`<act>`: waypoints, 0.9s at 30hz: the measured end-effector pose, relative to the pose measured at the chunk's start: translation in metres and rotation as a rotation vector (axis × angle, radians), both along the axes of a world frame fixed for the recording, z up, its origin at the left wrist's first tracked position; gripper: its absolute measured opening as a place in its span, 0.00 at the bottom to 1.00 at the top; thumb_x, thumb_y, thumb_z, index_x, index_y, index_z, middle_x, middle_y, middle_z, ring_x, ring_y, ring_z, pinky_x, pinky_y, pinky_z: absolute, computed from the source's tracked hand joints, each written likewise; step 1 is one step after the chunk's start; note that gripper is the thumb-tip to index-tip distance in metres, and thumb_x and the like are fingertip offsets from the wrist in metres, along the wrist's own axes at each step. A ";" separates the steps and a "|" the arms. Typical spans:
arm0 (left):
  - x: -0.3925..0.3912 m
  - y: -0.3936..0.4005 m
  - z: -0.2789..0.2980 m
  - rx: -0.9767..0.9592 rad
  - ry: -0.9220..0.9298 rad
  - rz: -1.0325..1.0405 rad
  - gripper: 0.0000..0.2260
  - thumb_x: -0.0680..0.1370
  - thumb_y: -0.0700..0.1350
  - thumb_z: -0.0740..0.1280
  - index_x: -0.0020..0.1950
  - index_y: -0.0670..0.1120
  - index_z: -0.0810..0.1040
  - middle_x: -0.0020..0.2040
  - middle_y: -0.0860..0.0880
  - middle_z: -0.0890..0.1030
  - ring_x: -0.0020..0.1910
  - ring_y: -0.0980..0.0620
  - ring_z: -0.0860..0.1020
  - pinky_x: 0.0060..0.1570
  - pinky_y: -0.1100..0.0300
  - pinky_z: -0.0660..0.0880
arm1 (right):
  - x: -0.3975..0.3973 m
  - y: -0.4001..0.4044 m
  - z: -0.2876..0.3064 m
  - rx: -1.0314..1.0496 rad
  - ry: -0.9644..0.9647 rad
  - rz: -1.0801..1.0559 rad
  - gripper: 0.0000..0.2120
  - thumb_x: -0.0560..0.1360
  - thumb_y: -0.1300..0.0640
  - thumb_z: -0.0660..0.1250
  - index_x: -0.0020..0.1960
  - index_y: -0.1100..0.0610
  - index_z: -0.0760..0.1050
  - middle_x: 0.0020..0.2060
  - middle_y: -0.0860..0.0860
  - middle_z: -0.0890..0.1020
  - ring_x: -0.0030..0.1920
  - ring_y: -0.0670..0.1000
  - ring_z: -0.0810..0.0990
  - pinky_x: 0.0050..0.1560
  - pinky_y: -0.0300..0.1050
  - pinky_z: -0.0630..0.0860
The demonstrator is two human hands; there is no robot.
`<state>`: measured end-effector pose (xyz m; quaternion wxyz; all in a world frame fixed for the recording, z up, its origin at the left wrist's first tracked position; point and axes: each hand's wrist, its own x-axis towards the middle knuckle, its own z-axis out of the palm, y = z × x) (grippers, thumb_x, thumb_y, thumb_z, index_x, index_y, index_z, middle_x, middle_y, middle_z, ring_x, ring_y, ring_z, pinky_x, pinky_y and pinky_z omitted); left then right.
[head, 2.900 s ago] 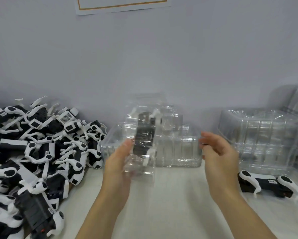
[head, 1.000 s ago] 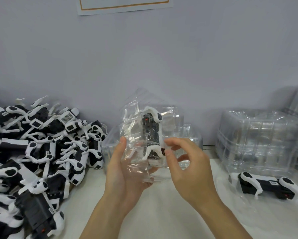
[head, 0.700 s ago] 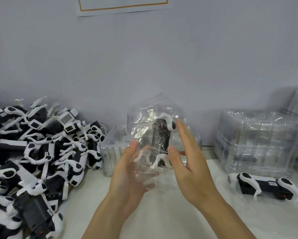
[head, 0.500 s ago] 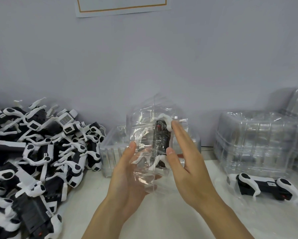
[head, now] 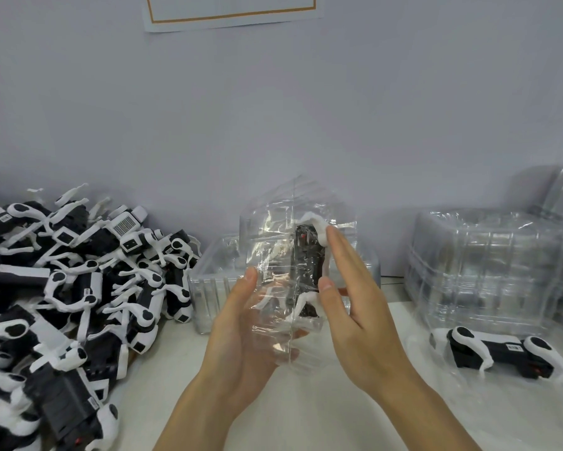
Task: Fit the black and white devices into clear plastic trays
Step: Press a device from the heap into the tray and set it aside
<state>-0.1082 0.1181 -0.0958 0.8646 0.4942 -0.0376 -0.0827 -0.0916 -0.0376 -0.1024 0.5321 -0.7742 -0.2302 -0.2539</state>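
I hold a clear plastic tray (head: 273,320) upright above the table, in the middle of the view. A black and white device (head: 307,262) stands inside it, its white ends at top and bottom. My left hand (head: 238,340) grips the tray from below and the left, thumb on its front face. My right hand (head: 355,307) lies flat against the tray's right side, with straight fingers pressing on the device and the thumb near its lower white end.
A big pile of loose black and white devices (head: 78,288) fills the left. Stacks of clear trays stand behind my hands (head: 208,288) and at the right (head: 488,262). Another device (head: 501,353) lies in clear plastic on the table at the right.
My right hand came in from the right and laid its fingers flat on the device. The tray with the device turned a little in my left hand.
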 end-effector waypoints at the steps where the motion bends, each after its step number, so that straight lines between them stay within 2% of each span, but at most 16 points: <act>1: 0.000 -0.001 0.001 -0.005 -0.004 -0.002 0.27 0.74 0.64 0.68 0.62 0.46 0.82 0.62 0.40 0.81 0.54 0.38 0.83 0.48 0.47 0.78 | 0.000 0.000 0.000 0.002 0.003 0.001 0.26 0.82 0.48 0.54 0.79 0.41 0.54 0.75 0.28 0.56 0.76 0.32 0.51 0.75 0.41 0.52; 4: -0.001 -0.002 0.001 -0.005 0.014 0.035 0.31 0.69 0.65 0.70 0.65 0.48 0.81 0.65 0.43 0.80 0.55 0.36 0.83 0.48 0.46 0.76 | 0.000 0.000 0.001 0.015 0.011 0.001 0.26 0.82 0.47 0.54 0.79 0.39 0.54 0.75 0.27 0.56 0.75 0.31 0.51 0.75 0.40 0.52; 7: 0.001 -0.001 0.000 -0.003 0.021 0.056 0.32 0.66 0.65 0.72 0.63 0.47 0.82 0.65 0.42 0.80 0.52 0.36 0.83 0.46 0.47 0.74 | 0.000 -0.001 0.002 0.033 0.016 0.012 0.26 0.81 0.47 0.54 0.78 0.39 0.54 0.75 0.27 0.57 0.75 0.31 0.51 0.76 0.43 0.53; 12: 0.003 0.001 -0.004 0.027 -0.018 0.020 0.27 0.71 0.66 0.70 0.59 0.47 0.85 0.59 0.41 0.83 0.52 0.39 0.84 0.45 0.50 0.79 | -0.001 -0.002 0.004 0.056 0.019 0.018 0.26 0.81 0.48 0.54 0.78 0.39 0.55 0.75 0.28 0.58 0.75 0.31 0.52 0.78 0.52 0.58; 14: 0.003 0.001 -0.005 0.039 -0.020 0.018 0.27 0.70 0.66 0.69 0.58 0.47 0.85 0.58 0.41 0.84 0.52 0.38 0.84 0.47 0.49 0.78 | 0.000 -0.002 0.005 0.067 0.016 0.018 0.26 0.81 0.48 0.54 0.78 0.40 0.55 0.75 0.28 0.58 0.75 0.32 0.53 0.78 0.52 0.58; 18: 0.002 0.000 -0.002 0.039 -0.013 0.039 0.28 0.68 0.65 0.72 0.60 0.47 0.84 0.60 0.40 0.83 0.49 0.39 0.83 0.43 0.49 0.76 | -0.001 -0.002 0.007 0.075 0.012 0.030 0.26 0.81 0.49 0.55 0.78 0.39 0.56 0.74 0.27 0.58 0.75 0.31 0.53 0.77 0.53 0.59; 22: 0.000 -0.003 0.001 0.008 -0.024 0.104 0.27 0.72 0.64 0.69 0.62 0.47 0.83 0.61 0.39 0.82 0.47 0.39 0.83 0.47 0.48 0.71 | -0.001 -0.004 0.005 0.057 -0.003 0.058 0.27 0.82 0.56 0.57 0.77 0.37 0.57 0.73 0.26 0.60 0.75 0.32 0.56 0.76 0.53 0.61; 25: 0.000 -0.002 0.001 -0.021 0.000 0.149 0.33 0.67 0.66 0.72 0.63 0.45 0.81 0.59 0.35 0.81 0.51 0.36 0.80 0.49 0.44 0.70 | 0.000 -0.003 0.004 0.025 -0.030 -0.005 0.28 0.81 0.59 0.62 0.75 0.38 0.62 0.71 0.29 0.66 0.73 0.38 0.64 0.72 0.50 0.68; 27: 0.001 0.000 -0.001 -0.047 -0.008 0.169 0.37 0.63 0.68 0.75 0.62 0.44 0.82 0.53 0.36 0.81 0.51 0.36 0.80 0.50 0.41 0.70 | 0.000 -0.002 0.004 0.019 -0.079 -0.073 0.23 0.79 0.59 0.66 0.69 0.39 0.70 0.64 0.34 0.72 0.67 0.41 0.71 0.62 0.43 0.74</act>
